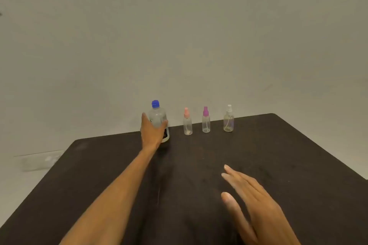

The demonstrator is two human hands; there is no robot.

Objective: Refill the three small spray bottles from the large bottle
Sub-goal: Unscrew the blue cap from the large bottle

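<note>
- Bottles line the far edge of the dark table [199, 175], four of them upright in a row against the pale wall [179, 36].
- At the left end of that row stands the large bottle [158, 119]: clear body, blue cap [155, 104], a dark label low on its side.
- Left hand [152, 131] is out at full reach and wrapped round the large bottle, thumb on the right side, fingers curling behind the left, palm covering the lower body. The bottle's base is down near the table's back edge; whether it is touching the surface or just clear of it, I cannot tell.
- Just beside it to the right, apart from the hand, is the pink-capped spray bottle [187, 123], clear, with a dip tube visible inside.
- Next along, the purple-capped spray bottle [206, 120], also clear and upright.
- Last on the right, a little further off, the white-capped spray bottle [228, 119], slightly rounder in the body.
- All three small bottles have their spray tops on; how much liquid they contain is too faint to tell.
- Right hand [251, 199] is near the camera, over the table's front right, fingers straight and close together, thumb out, holding nothing.
- Off the table's left edge, a blurred clear container [37, 162] sits low by the wall.
</note>
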